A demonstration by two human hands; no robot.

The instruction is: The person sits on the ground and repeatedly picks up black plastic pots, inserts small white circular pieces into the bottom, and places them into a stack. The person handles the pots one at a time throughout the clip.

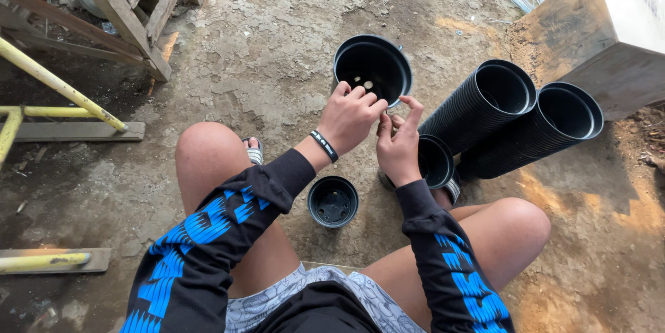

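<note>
Black plastic pot (373, 68) sits tipped up on the dirt floor (277, 63), just past both hands, mouth facing back toward the camera, drain holes showing at the bottom. Left hand (350, 117) right at the near rim, fingers curled and pinching the edge, so grasping the pot by its lip as far as can be seen. Right hand (397, 146) just beside it, a bit nearer and to the right, fingers half open, forefinger raised; can't tell if anything's actually pinched in there. So left hand clearly the closer one, pot lying straight ahead of it on the far side. Another pot (435, 161) tucked behind the right hand, small pot (334, 201) upright between the knees, two long nested stacks (512, 118) lying on their sides off to the right, mouths pointing far-right.
</note>
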